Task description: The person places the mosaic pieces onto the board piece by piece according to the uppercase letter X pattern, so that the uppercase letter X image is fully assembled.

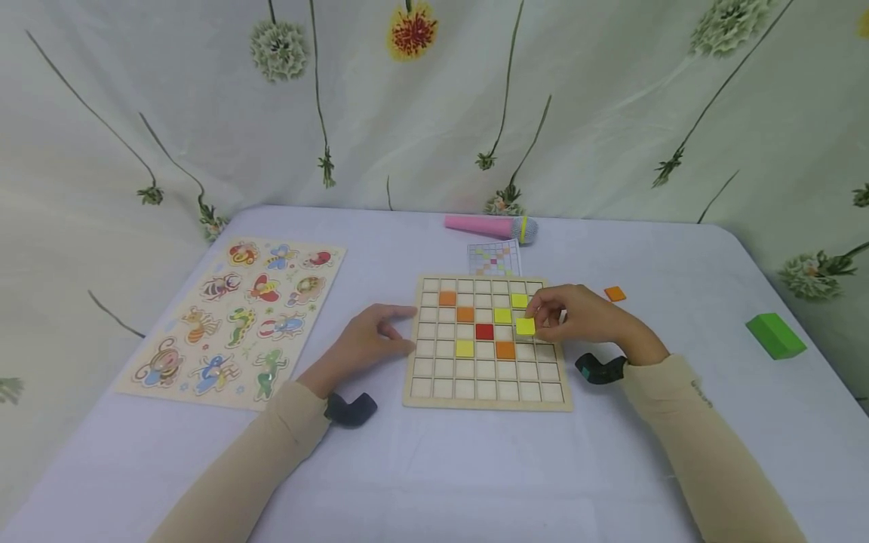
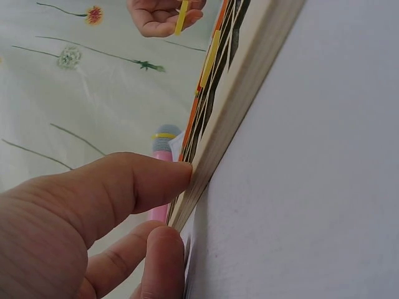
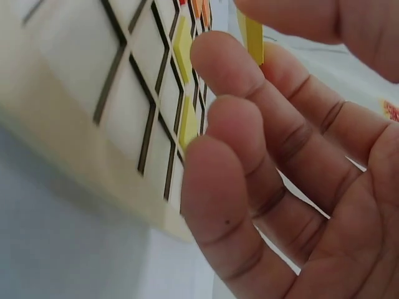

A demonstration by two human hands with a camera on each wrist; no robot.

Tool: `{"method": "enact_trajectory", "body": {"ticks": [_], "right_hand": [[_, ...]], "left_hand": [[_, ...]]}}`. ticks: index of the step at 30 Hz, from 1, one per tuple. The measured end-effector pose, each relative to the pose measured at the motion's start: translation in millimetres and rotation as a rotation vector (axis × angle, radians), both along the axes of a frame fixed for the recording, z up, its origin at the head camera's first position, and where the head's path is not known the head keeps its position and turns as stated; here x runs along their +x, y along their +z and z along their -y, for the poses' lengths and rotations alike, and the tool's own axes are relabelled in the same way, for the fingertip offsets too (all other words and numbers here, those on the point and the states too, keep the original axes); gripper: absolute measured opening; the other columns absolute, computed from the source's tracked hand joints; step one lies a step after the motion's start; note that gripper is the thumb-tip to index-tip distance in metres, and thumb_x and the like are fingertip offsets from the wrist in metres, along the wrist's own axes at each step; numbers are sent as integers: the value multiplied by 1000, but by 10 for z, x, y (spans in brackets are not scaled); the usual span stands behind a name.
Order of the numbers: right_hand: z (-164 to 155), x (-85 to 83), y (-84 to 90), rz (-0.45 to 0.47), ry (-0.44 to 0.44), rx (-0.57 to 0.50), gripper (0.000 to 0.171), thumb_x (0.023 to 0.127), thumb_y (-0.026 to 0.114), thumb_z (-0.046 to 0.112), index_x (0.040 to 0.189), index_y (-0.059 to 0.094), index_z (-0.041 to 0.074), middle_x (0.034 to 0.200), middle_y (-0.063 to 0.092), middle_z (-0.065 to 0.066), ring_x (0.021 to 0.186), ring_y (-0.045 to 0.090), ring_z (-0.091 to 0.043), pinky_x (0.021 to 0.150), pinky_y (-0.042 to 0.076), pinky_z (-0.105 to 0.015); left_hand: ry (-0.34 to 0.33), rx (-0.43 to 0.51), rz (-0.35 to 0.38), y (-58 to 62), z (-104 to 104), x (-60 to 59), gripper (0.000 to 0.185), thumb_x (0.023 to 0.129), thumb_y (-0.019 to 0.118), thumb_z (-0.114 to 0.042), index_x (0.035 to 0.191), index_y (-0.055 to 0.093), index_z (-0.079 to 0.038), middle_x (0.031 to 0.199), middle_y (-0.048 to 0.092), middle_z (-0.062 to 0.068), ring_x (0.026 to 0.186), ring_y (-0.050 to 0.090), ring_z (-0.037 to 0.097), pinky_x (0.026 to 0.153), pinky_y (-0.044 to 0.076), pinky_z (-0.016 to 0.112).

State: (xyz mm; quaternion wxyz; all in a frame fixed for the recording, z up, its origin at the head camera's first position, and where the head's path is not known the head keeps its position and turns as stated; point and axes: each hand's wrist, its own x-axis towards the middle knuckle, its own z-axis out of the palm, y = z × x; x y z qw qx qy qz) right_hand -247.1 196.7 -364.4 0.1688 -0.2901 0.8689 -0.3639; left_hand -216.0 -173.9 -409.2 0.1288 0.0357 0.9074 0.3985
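My right hand [image 1: 575, 311] pinches a yellow square tile [image 1: 526, 326] over the right part of a wooden grid board [image 1: 486, 390]. In the right wrist view this tile [image 3: 254, 40] is partly hidden behind the fingers. Fingertips of my left hand [image 1: 377, 332] rest against the board's left edge, thumb and index finger apart; the left wrist view shows them touching its wooden side [image 2: 212, 156]. In the grid's cells lie a red tile [image 1: 484, 332], orange tiles [image 1: 505, 350] and yellow tiles [image 1: 465, 348], set along crossing diagonals.
Behind the board lie a pattern card [image 1: 494, 258] and a pink toy microphone [image 1: 478, 225]. A loose orange tile [image 1: 615, 294] is right of the board, and a green block [image 1: 775, 335] near the table's right edge. An insect puzzle board [image 1: 231, 324] covers the left side.
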Motion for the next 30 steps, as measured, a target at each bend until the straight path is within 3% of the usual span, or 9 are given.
{"method": "enact_trajectory", "body": {"ticks": [8, 18, 30], "right_hand": [[191, 74, -22, -2, 68, 1, 19, 91, 77, 1, 109, 72, 3, 97, 69, 0, 85, 61, -19, 77, 52, -31], [393, 173, -79, -77, 70, -44, 19, 89, 84, 3, 104, 73, 6, 94, 69, 1, 76, 59, -15, 70, 51, -28], [583, 224, -93, -73, 112, 7, 19, 89, 82, 1, 106, 76, 7, 92, 71, 2, 73, 57, -12, 69, 50, -27]], "left_hand": [[6, -5, 2, 1, -3, 7, 64, 94, 82, -20, 154, 61, -16, 113, 66, 9, 99, 61, 25, 85, 48, 36], [3, 12, -1, 11, -4, 14, 63, 93, 82, -19, 152, 62, -14, 109, 67, 9, 99, 60, 25, 83, 47, 35], [4, 15, -4, 5, 1, 19, 63, 94, 82, -19, 153, 62, -14, 114, 65, 10, 100, 60, 25, 84, 47, 36]]}}
